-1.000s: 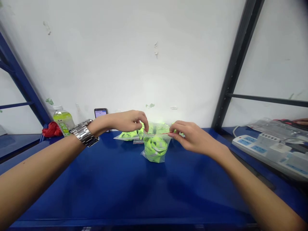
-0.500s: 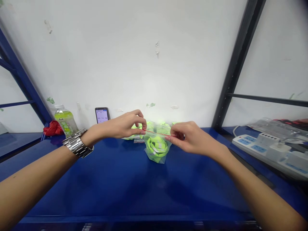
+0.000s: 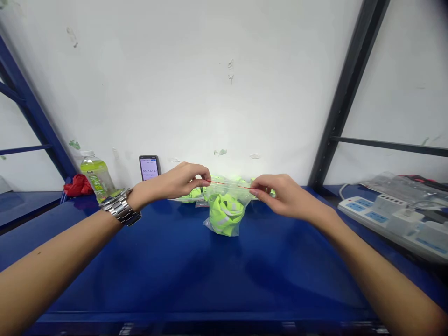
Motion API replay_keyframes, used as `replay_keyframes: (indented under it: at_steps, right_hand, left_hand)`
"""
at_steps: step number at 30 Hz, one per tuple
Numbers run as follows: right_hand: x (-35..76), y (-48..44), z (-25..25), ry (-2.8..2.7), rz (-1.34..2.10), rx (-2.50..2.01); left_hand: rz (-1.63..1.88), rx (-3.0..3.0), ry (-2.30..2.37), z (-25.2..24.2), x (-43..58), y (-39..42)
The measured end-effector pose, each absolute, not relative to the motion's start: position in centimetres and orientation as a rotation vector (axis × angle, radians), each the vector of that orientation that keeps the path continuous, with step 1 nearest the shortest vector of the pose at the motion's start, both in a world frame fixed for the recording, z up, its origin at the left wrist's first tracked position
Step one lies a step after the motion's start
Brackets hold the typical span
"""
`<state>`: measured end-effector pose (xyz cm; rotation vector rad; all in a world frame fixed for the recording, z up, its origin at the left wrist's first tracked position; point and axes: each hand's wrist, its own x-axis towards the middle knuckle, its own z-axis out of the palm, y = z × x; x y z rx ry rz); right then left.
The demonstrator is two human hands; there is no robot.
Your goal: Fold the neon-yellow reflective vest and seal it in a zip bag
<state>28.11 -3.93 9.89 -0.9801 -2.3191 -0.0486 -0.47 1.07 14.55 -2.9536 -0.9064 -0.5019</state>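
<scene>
A clear zip bag [image 3: 226, 212] stuffed with neon green cable stands on the blue shelf [image 3: 182, 270]. My left hand [image 3: 178, 179], with a steel watch on its wrist, pinches the left end of the bag's red zip strip. My right hand [image 3: 283, 196] pinches the right end. The strip is pulled straight between them. More bags of green items [image 3: 191, 195] lie behind, against the wall.
A green drink bottle [image 3: 96, 177], a red cloth [image 3: 77, 185] and a phone [image 3: 150, 168] showing a timer stand at the back left. White power strips [image 3: 392, 217] and a plastic bag lie on the right shelf, past a dark upright post [image 3: 345, 95].
The bag's mouth went from open to pressed flat, then stretched taut and raised slightly. My hands moved a little further apart along the red strip.
</scene>
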Motion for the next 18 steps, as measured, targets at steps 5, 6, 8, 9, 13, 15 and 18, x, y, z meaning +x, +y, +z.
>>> replay_keyframes:
  at_steps: [5,6,8,9,13,15,18]
  right_hand:
    - [28.6,-3.3,9.2,-2.212,-0.029,-0.996]
    - [28.7,-3.2,9.0,-2.189,-0.020,-0.986]
    - [28.8,-3.0,8.7,-2.133,0.014,-0.962]
    - [28.8,-2.9,8.4,-2.099,0.038,-0.952]
    - [28.6,-2.7,7.1,-1.937,0.151,-0.941]
    - [28.6,-2.6,6.7,-1.884,0.186,-0.968]
    - [28.4,-2.7,6.7,-1.908,0.183,-1.071]
  left_hand:
    - [-0.665,-3.135,-1.054,13.6,0.2,0.5]
    - [-0.697,-3.165,-1.083,13.4,0.4,0.4]
    - [-0.801,-3.204,-1.090,12.9,0.5,0.4]
    - [-0.869,-3.215,-1.079,12.6,0.6,0.4]
    - [-1.060,-3.177,-1.037,11.7,0.8,0.6]
    - [-1.025,-3.119,-1.037,11.5,1.0,0.7]
    - [-0.881,-2.997,-1.008,11.4,1.1,0.7]
